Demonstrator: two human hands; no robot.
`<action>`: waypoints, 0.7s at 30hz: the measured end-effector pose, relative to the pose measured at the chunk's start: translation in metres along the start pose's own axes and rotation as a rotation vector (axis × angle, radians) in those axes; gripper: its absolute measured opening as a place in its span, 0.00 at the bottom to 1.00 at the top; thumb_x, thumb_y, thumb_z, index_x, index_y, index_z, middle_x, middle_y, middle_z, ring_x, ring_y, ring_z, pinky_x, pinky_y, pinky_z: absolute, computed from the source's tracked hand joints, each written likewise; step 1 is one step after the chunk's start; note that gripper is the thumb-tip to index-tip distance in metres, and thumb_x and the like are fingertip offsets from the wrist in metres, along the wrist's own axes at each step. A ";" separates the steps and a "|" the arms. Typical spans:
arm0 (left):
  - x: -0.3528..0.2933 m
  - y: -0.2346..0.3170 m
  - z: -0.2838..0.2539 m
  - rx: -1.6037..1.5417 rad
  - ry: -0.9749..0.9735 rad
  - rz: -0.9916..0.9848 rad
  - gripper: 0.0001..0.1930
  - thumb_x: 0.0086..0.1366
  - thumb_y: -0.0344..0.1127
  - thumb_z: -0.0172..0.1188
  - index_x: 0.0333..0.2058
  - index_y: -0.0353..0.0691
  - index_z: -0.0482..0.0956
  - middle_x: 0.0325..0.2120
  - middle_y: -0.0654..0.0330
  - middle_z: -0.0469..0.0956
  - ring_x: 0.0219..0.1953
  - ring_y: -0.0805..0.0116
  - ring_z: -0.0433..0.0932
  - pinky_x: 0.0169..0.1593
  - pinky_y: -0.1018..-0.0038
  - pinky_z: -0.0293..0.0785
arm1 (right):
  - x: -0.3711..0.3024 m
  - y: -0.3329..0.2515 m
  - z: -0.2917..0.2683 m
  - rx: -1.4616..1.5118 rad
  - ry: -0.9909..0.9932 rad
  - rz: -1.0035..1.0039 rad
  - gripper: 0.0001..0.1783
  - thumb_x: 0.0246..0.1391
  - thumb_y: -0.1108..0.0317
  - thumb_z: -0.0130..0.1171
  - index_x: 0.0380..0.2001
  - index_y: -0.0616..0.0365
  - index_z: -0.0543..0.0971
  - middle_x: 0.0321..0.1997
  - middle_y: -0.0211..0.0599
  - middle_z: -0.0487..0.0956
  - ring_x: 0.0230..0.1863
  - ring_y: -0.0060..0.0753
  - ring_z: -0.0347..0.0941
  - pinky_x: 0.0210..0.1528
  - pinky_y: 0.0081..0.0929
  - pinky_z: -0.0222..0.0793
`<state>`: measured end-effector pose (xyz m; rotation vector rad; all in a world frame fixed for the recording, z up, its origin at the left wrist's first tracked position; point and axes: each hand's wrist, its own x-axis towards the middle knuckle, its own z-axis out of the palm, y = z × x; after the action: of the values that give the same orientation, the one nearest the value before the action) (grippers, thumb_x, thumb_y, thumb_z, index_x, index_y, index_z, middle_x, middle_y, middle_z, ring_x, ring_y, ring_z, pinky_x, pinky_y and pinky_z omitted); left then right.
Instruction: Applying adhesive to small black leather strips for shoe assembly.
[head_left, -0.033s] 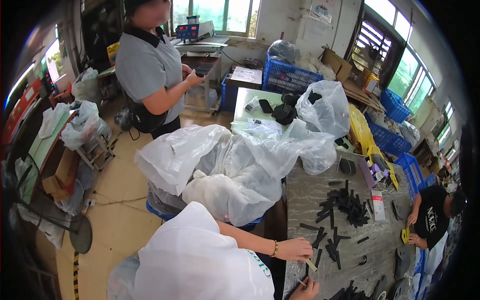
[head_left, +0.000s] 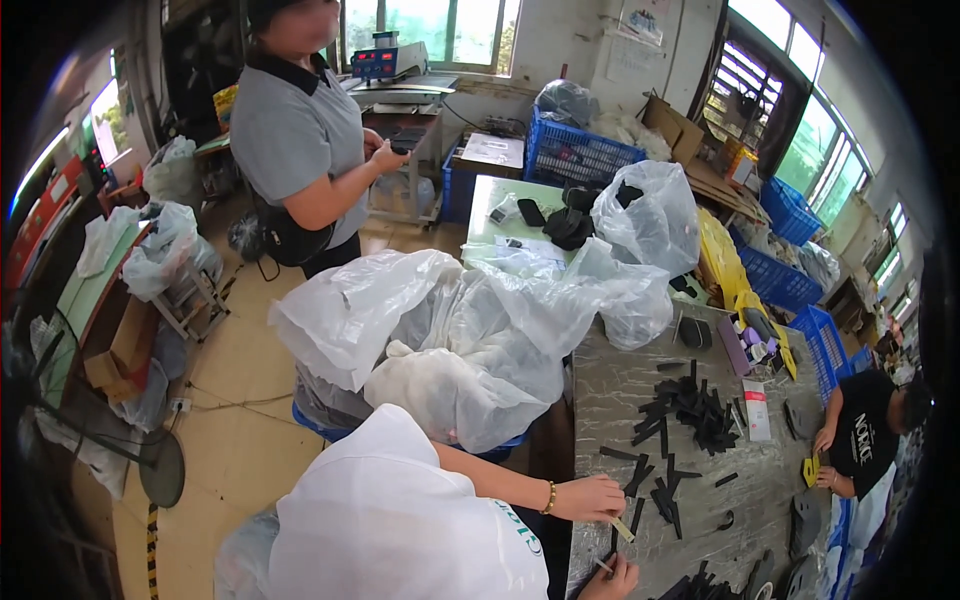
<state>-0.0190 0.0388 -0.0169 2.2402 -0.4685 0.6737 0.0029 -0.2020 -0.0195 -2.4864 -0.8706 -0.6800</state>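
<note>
By the counter's [head_left: 610, 390] near edge, the left hand [head_left: 590, 498] clamps a pale strip [head_left: 623, 528], the right hand [head_left: 618, 580] a stick [head_left: 603, 565]; a slack grip could drop either.

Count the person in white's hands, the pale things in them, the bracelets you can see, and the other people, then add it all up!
Hands: 2 (left hand, right hand)
Pale things held: 2 (flat strip, thin stick)
Bracelets: 1 (beaded bracelet)
Other people: 2 (person in grey, person in black)
Total: 7
</note>
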 end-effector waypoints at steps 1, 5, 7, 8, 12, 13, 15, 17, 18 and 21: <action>0.000 0.001 -0.001 0.000 -0.001 0.001 0.07 0.65 0.40 0.58 0.34 0.46 0.71 0.33 0.63 0.70 0.42 0.63 0.71 0.51 0.66 0.64 | 0.000 0.001 0.001 0.007 -0.005 -0.004 0.06 0.52 0.72 0.65 0.34 0.59 0.86 0.29 0.46 0.75 0.31 0.51 0.72 0.34 0.43 0.69; -0.001 0.002 -0.004 -0.026 -0.094 -0.032 0.08 0.66 0.41 0.57 0.35 0.46 0.71 0.34 0.63 0.70 0.43 0.62 0.70 0.52 0.64 0.63 | 0.005 -0.006 -0.001 0.014 -0.022 -0.003 0.06 0.51 0.72 0.66 0.33 0.58 0.86 0.28 0.45 0.74 0.29 0.50 0.72 0.33 0.43 0.68; -0.002 0.001 -0.004 -0.029 -0.131 -0.040 0.08 0.67 0.41 0.57 0.36 0.45 0.71 0.35 0.61 0.70 0.44 0.61 0.70 0.53 0.63 0.63 | 0.007 -0.009 -0.001 0.023 -0.011 -0.009 0.06 0.51 0.72 0.66 0.33 0.58 0.86 0.27 0.45 0.74 0.29 0.50 0.72 0.33 0.43 0.68; -0.002 0.000 -0.003 -0.035 -0.094 -0.031 0.08 0.66 0.41 0.57 0.35 0.45 0.71 0.34 0.63 0.70 0.43 0.62 0.70 0.52 0.63 0.63 | 0.008 -0.010 -0.001 0.031 0.001 -0.015 0.06 0.50 0.72 0.67 0.33 0.58 0.86 0.27 0.44 0.74 0.28 0.50 0.71 0.32 0.43 0.68; -0.006 -0.001 -0.001 -0.037 -0.052 -0.033 0.07 0.65 0.40 0.58 0.34 0.45 0.71 0.32 0.64 0.70 0.42 0.62 0.71 0.53 0.64 0.62 | 0.003 -0.003 0.005 0.044 0.003 -0.032 0.06 0.51 0.70 0.67 0.33 0.56 0.86 0.26 0.44 0.74 0.27 0.50 0.71 0.31 0.44 0.67; -0.006 0.000 -0.002 -0.034 -0.052 -0.035 0.07 0.65 0.40 0.58 0.34 0.45 0.71 0.32 0.64 0.70 0.42 0.62 0.71 0.53 0.64 0.62 | 0.002 -0.002 0.004 0.034 0.004 -0.041 0.06 0.51 0.69 0.67 0.33 0.56 0.86 0.25 0.43 0.73 0.27 0.50 0.70 0.30 0.44 0.67; -0.008 0.003 -0.005 -0.023 -0.097 -0.047 0.08 0.68 0.41 0.56 0.36 0.45 0.70 0.34 0.62 0.70 0.44 0.61 0.71 0.53 0.63 0.63 | 0.000 -0.001 0.004 0.028 0.004 -0.052 0.06 0.51 0.68 0.67 0.33 0.55 0.87 0.25 0.43 0.73 0.26 0.49 0.70 0.30 0.43 0.66; -0.009 0.004 -0.002 -0.032 -0.088 -0.046 0.08 0.67 0.41 0.57 0.35 0.45 0.70 0.33 0.63 0.70 0.43 0.62 0.70 0.52 0.63 0.63 | -0.002 0.001 0.003 0.002 0.013 -0.077 0.06 0.51 0.66 0.67 0.33 0.53 0.87 0.25 0.42 0.73 0.26 0.48 0.70 0.29 0.43 0.66; -0.010 0.006 0.000 -0.045 -0.080 -0.044 0.07 0.66 0.40 0.57 0.34 0.46 0.70 0.33 0.64 0.70 0.43 0.62 0.70 0.52 0.64 0.62 | -0.006 0.003 0.002 -0.004 0.012 -0.070 0.06 0.51 0.66 0.67 0.33 0.53 0.87 0.25 0.42 0.73 0.26 0.48 0.70 0.29 0.43 0.66; 0.000 0.011 0.006 -0.067 -0.122 -0.007 0.08 0.65 0.41 0.57 0.33 0.45 0.71 0.32 0.61 0.71 0.42 0.59 0.72 0.49 0.62 0.65 | -0.018 0.007 0.000 0.019 -0.012 0.013 0.06 0.50 0.70 0.67 0.33 0.57 0.84 0.28 0.44 0.74 0.30 0.49 0.71 0.33 0.43 0.67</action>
<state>-0.0225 0.0268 -0.0140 2.2270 -0.5352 0.5127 -0.0045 -0.2157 -0.0309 -2.4801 -0.8605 -0.6498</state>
